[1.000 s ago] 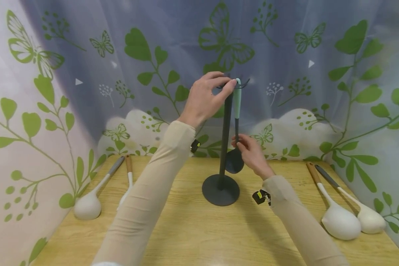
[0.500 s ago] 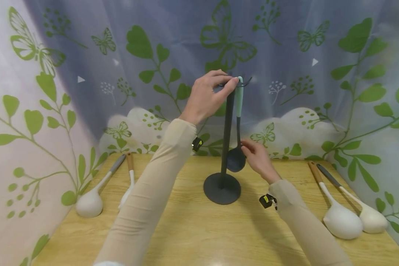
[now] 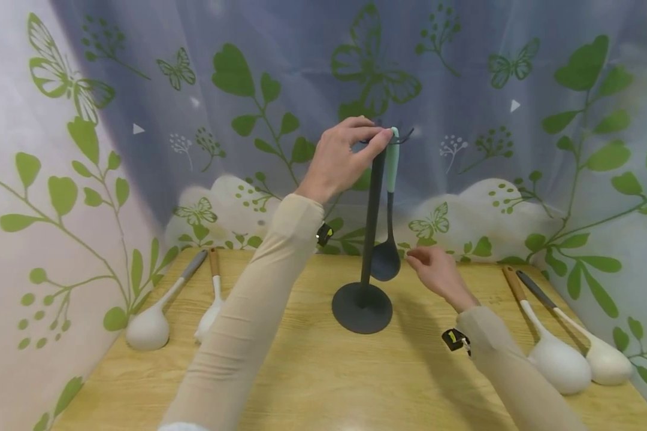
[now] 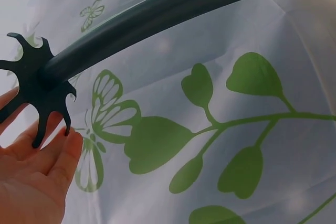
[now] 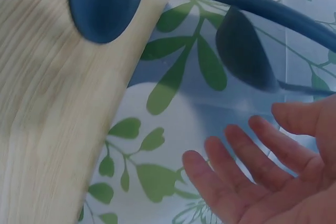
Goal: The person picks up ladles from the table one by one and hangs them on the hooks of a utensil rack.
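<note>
A dark utensil stand [image 3: 372, 221] rises from its round base [image 3: 362, 308] near the middle of the table. My left hand [image 3: 342, 157] holds its hooked top, the thumb beside the hanging ladle's handle end; in the left wrist view its fingers [image 4: 68, 153] touch the dark hooks [image 4: 46, 85]. From a hook on the right side hangs a ladle [image 3: 386, 260] with a mint-green handle and dark bowl. Just right of the bowl, my right hand [image 3: 439, 275] is apart from it. The right wrist view has that hand [image 5: 273, 177] with fingers spread and nothing held, below the ladle bowl [image 5: 244, 53].
On the left of the wooden table [image 3: 323, 383] lie a white ladle with a grey handle [image 3: 148, 329] and a white, brown-handled utensil [image 3: 210, 317], partly behind the left sleeve. A brown-handled white ladle [image 3: 561, 362] and a grey-handled cream ladle [image 3: 606, 362] lie at the right. A patterned curtain [image 3: 302, 60] stands behind.
My right hand has let go of the ladle's shaft and moved down and to the right. The ladle hangs from the hook by itself. My left hand keeps its place on the stand.
</note>
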Demonstrator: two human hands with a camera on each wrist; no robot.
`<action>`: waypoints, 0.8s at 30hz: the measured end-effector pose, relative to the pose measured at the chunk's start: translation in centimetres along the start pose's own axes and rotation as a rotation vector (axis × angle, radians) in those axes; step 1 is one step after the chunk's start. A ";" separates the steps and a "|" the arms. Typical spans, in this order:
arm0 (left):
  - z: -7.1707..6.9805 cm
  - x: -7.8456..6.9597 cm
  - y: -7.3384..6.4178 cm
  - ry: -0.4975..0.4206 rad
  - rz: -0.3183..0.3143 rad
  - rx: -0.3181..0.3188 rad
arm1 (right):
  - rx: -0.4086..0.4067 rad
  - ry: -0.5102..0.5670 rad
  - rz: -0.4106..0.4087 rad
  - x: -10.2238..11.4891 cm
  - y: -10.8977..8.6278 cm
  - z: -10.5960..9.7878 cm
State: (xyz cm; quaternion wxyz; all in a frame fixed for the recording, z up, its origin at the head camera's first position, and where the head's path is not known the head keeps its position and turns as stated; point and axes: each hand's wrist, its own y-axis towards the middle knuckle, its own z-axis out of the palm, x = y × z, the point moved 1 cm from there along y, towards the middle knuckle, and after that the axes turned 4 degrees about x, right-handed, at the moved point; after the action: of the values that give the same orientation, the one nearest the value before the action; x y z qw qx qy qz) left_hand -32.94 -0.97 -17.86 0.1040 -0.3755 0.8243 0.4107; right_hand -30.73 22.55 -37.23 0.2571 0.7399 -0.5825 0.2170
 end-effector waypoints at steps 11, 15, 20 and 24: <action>-0.2 0.1 -0.1 0.035 -0.014 0.042 | 0.099 -0.113 0.034 -2.8 -2.6 -1.2; -0.4 0.1 0.0 0.050 0.006 0.045 | 0.131 -0.172 0.029 -4.0 -3.7 -2.1; -0.3 0.0 0.1 0.054 0.065 0.044 | 0.203 -0.284 0.035 -6.2 -5.4 -3.4; -0.3 -0.1 0.2 0.055 0.081 0.045 | 0.254 -0.335 0.076 -8.1 -6.4 -4.4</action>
State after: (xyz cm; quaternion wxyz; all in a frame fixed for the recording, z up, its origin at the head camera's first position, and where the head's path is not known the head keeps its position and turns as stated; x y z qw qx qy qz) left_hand -33.00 -1.05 -17.53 0.0729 -0.3506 0.8504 0.3854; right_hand -26.46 32.62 -39.68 0.0530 0.7696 -0.6127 0.1720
